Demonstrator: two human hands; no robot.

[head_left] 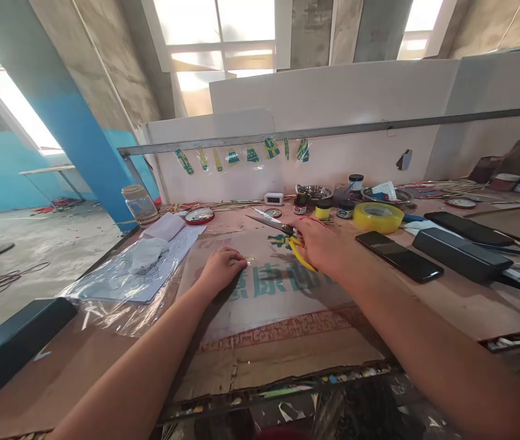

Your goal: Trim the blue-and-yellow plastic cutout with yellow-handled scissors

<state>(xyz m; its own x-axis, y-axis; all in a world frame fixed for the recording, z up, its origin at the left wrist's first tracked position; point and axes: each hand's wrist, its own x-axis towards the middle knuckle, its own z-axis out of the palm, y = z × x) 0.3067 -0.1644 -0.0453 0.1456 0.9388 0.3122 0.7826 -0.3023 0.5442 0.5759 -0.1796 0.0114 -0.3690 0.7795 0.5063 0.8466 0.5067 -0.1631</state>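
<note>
My right hand [322, 245] grips yellow-handled scissors [287, 235] whose blades point left over a flattened cardboard sheet [264, 305] with teal lettering. A small blue-and-yellow piece [280, 240] lies on the cardboard just under the blades. My left hand [221, 269] rests fingers-down on a clear plastic film on the cardboard, to the left of the scissors, holding nothing I can see.
A yellow tape roll [377, 216], two dark phones [399, 256], a black box [461, 253], small paint jars [322, 208], metal bowls and a glass jar [139, 205] crowd the back. Papers in plastic [140, 269] lie left. Small cut-outs [250, 154] hang on a rail.
</note>
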